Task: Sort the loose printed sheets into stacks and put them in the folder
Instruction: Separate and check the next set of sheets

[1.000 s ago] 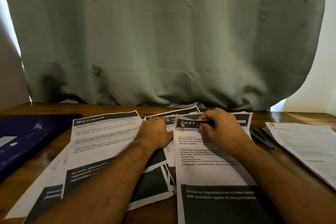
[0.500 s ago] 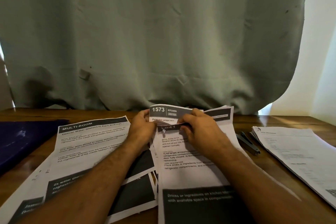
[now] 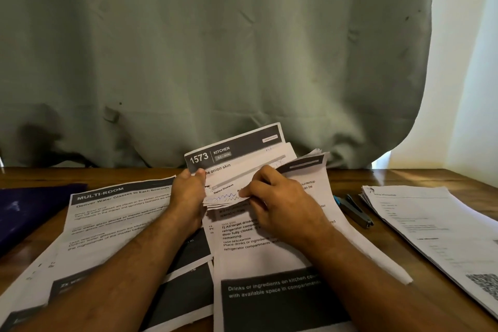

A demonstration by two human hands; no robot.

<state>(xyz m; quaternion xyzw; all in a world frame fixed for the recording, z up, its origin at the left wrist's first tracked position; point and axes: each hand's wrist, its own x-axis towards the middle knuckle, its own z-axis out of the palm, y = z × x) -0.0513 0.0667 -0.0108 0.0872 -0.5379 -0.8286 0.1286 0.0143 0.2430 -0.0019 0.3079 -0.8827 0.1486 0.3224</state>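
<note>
both hands hold a sheaf of sheets (image 3: 242, 170) up off the desk (image 3: 398, 178).

the left hand (image 3: 188, 191) pinches the sheaf's left edge under the "1573 kitchen" header, thumb on top; the right hand (image 3: 277, 205) curls round the folded-over top pages and pinches them at their lower edge. more sheets (image 3: 113, 218) lie fanned across the middle and left of the desk, a separate stack (image 3: 436, 229) sits by the right edge, a stapler (image 3: 353, 210) just left of it, and the dark folder (image 3: 29, 210) lies at the left edge.
</note>
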